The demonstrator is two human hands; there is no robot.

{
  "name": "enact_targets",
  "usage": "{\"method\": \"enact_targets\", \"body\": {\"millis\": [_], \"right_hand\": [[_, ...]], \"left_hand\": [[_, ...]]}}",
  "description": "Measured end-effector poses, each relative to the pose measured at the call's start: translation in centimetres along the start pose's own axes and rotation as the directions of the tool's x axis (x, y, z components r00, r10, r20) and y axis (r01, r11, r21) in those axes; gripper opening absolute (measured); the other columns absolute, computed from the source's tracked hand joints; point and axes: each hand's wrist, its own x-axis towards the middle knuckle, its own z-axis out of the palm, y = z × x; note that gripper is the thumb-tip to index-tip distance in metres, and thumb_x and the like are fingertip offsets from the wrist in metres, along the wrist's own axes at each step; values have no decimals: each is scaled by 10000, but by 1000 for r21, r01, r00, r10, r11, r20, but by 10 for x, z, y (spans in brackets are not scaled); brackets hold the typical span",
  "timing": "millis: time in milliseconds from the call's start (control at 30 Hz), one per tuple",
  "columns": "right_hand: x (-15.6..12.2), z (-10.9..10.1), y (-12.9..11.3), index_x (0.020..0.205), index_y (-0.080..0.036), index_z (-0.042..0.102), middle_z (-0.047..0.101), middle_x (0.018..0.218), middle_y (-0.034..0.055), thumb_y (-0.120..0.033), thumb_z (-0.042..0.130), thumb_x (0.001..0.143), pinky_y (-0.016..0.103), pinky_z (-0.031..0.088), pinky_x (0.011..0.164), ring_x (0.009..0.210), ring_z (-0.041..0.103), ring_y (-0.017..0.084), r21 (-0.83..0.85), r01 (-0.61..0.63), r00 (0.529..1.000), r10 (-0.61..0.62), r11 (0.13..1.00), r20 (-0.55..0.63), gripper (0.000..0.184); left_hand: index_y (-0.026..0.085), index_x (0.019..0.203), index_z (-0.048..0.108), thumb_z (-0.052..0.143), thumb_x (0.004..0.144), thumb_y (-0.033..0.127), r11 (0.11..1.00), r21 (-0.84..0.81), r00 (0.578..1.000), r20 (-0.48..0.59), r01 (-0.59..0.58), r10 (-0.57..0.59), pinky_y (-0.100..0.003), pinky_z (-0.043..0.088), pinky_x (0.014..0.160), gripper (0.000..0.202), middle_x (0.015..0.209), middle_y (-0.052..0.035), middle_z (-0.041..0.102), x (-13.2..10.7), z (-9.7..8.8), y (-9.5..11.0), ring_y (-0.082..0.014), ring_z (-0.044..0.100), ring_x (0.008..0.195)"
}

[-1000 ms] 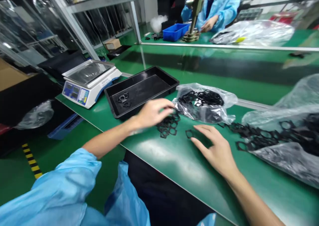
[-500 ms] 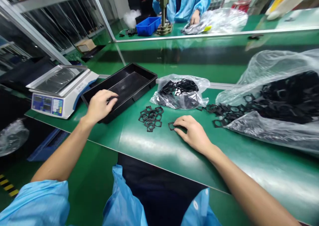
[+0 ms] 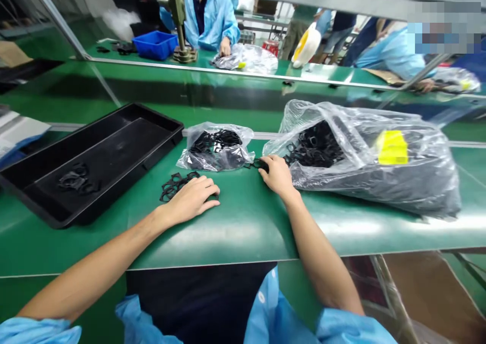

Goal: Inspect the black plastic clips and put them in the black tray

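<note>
My left hand (image 3: 193, 198) is low over the table at the right side of a small pile of black ring-shaped plastic parts (image 3: 172, 186), partly covering it. Its thumb and fingers are closed on one dark ring-shaped part (image 3: 214, 198), mostly hidden. Farther right, my right hand (image 3: 278, 176) has its fingers curled round black ring-shaped parts (image 3: 261, 165) at the mouth of a large clear plastic bag (image 3: 364, 182). More of these parts fill that bag. A smaller clear bag (image 3: 216, 161) of black parts lies beyond and between my hands.
A long black tray (image 3: 125, 157) stands at the left with several black parts inside. The corner of a white scale (image 3: 18, 131) shows at the far left. Across a rail, a co-worker in blue (image 3: 212, 20) sits by a blue bin (image 3: 155, 44) and a press (image 3: 180, 25).
My left hand has moved from over the tray to beside the pile, at a part lying there. My right hand has gone right to the large bag's mouth. The view has turned right.
</note>
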Motion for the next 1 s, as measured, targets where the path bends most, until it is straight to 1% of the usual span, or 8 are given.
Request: {"method": "enact_targets", "body": {"millis": [167, 333, 433, 500, 633, 733, 900, 1000], "right_hand": [[2, 0, 3, 947, -169, 746, 700, 1013, 146, -137, 624, 854, 494, 492, 967, 1026, 622, 326, 43, 82, 988, -87, 996, 124, 157], [-4, -3, -20, 872, -191, 748, 743, 987, 89, -181, 726, 821, 416, 521, 941, 978, 666, 269, 187, 233, 928, -276, 954, 251, 57], [-13, 0, -36, 879, -204, 760, 757, 991, 73, -159, 707, 836, 401, 537, 944, 1002, 676, 258, 307, 324, 870, -409, 895, 274, 81], [-17, 2, -41, 895, -198, 772, 755, 1021, 97, -155, 678, 858, 437, 539, 962, 1045, 671, 278, 348, 363, 857, -456, 865, 239, 111], [-17, 3, -42, 917, -201, 795, 755, 1093, 120, -223, 647, 910, 527, 494, 1054, 1141, 649, 316, 355, 383, 870, -462, 853, 172, 150], [-17, 1, -42, 980, -207, 798, 755, 1154, 116, -283, 566, 977, 533, 465, 1096, 1195, 638, 310, 405, 363, 877, -455, 839, 155, 243], [-20, -2, -48, 1064, -222, 793, 718, 1271, 102, -320, 504, 1007, 458, 485, 1071, 1196, 650, 281, 521, 231, 919, -360, 821, 159, 311], [-21, -2, -49, 1015, -225, 802, 748, 1147, 96, -340, 567, 970, 439, 515, 1013, 1084, 688, 270, 580, 124, 959, -247, 805, 138, 266]], "left_hand": [[198, 839, 503, 622, 954, 359, 998, -49, 999, 2, 47, -47, -315, 387, 696, 230, 811, -17, 569, -7, -6, -2, -196, 529, 767], [204, 955, 511, 584, 965, 263, 991, -114, 998, 23, 68, -66, -303, 395, 699, 94, 776, 6, 579, -6, -3, 8, -183, 550, 733], [203, 1003, 526, 546, 979, 236, 985, -153, 995, -57, 73, -83, -296, 427, 715, 45, 775, 5, 590, -8, 3, 10, -178, 575, 741], [199, 1000, 533, 540, 975, 222, 980, -178, 986, -125, 90, -113, -287, 449, 722, 34, 799, -2, 602, -9, 5, 8, -171, 589, 751], [199, 991, 550, 558, 946, 181, 959, -243, 954, -222, 146, -201, -255, 460, 681, 49, 842, -4, 624, -3, 0, 4, -144, 607, 728], [196, 941, 553, 564, 936, 180, 923, -345, 916, -289, 172, -279, -241, 471, 673, 20, 828, 5, 622, 11, -6, 4, -125, 615, 708], [191, 927, 533, 588, 909, 215, 733, -662, 833, -312, 155, -458, -218, 508, 621, 63, 815, 19, 589, 28, -3, 6, -97, 618, 643], [190, 906, 538, 608, 896, 219, 689, -712, 793, -338, 138, -508, -225, 540, 675, 76, 833, 11, 582, 23, 3, 5, -107, 635, 716]]}}
